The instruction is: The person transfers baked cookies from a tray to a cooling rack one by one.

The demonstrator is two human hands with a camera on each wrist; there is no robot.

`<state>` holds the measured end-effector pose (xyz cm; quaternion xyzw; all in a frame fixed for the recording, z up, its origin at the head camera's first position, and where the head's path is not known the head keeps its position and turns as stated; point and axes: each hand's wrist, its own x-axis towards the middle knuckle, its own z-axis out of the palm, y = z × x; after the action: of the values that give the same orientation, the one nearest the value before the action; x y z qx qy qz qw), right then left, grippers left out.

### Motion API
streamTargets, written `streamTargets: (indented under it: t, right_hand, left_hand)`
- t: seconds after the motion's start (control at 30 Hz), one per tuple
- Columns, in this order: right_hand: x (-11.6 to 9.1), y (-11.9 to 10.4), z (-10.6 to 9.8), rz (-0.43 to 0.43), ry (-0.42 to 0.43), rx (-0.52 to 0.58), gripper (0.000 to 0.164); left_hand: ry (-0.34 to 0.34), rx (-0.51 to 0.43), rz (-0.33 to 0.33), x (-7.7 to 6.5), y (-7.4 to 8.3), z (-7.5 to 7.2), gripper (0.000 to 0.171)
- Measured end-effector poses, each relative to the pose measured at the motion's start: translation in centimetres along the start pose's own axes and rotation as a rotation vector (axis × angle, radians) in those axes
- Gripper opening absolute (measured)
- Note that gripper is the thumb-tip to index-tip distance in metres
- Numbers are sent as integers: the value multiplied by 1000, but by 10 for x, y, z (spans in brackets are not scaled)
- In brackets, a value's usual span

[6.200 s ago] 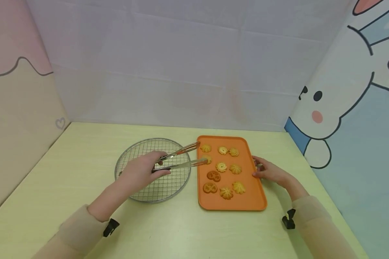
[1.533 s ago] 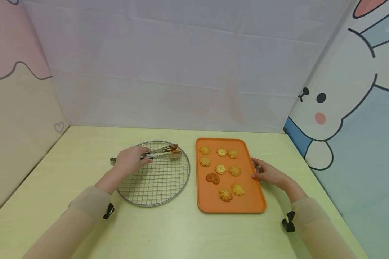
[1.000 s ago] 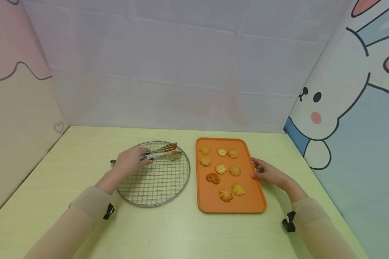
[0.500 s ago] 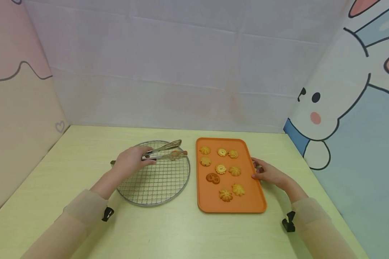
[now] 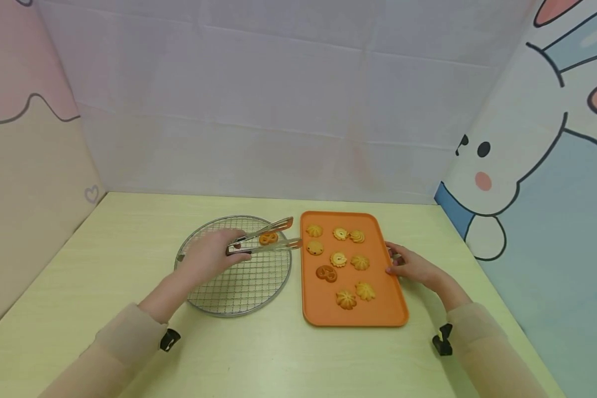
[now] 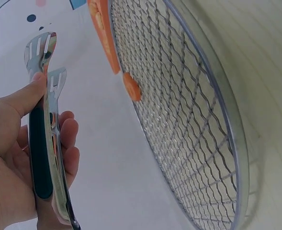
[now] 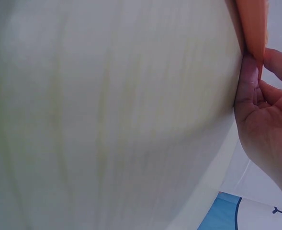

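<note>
My left hand (image 5: 210, 258) holds metal serving tongs (image 5: 263, 249) with slotted ends and a dark grip. The tong arms stand apart with nothing between them, the tips reaching toward the tray's left edge. Below them, on the round wire cooling rack (image 5: 239, 287), lies a brown pretzel cookie (image 5: 268, 238) near the far right rim. In the left wrist view, thumb and fingers wrap the tongs (image 6: 45, 143) from both sides. My right hand (image 5: 413, 264) pinches the right rim of the orange tray (image 5: 378, 309); the right wrist view shows fingers under that rim.
On the tray lie several golden piped cookies (image 5: 346, 299), a round dotted cookie (image 5: 315, 247) and a second pretzel cookie (image 5: 326, 273). The rack and tray stand side by side on a pale wooden table (image 5: 258, 354). A white wall (image 5: 268, 110) closes off the back.
One pretzel cookie has gone from the tray's lower left to the rack. The tongs have let go of it, spread apart and moved right toward the tray. The right hand stays at the rim.
</note>
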<state>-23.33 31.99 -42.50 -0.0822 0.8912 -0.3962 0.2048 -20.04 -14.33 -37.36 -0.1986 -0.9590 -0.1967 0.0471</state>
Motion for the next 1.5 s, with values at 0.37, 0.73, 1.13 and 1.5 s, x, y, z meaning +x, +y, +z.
streamTargets:
  t: [0.37,0.73,1.13,1.5]
  right_hand:
    - [1,1,0,-2,-3,-3,72]
    - [1,2,0,-2,-5,-2,73]
    - [1,1,0,-6,-2,-7,72]
    - [3,5,-2,-16,-5,-3,72]
  left_hand:
    - [-27,-40,30,-9,35,4,48]
    - [-26,-27,66,-16,64,28,46]
    - [-60,-54,128,-19,80,54,44]
    - [-86,-63,183,-18,82,72,40]
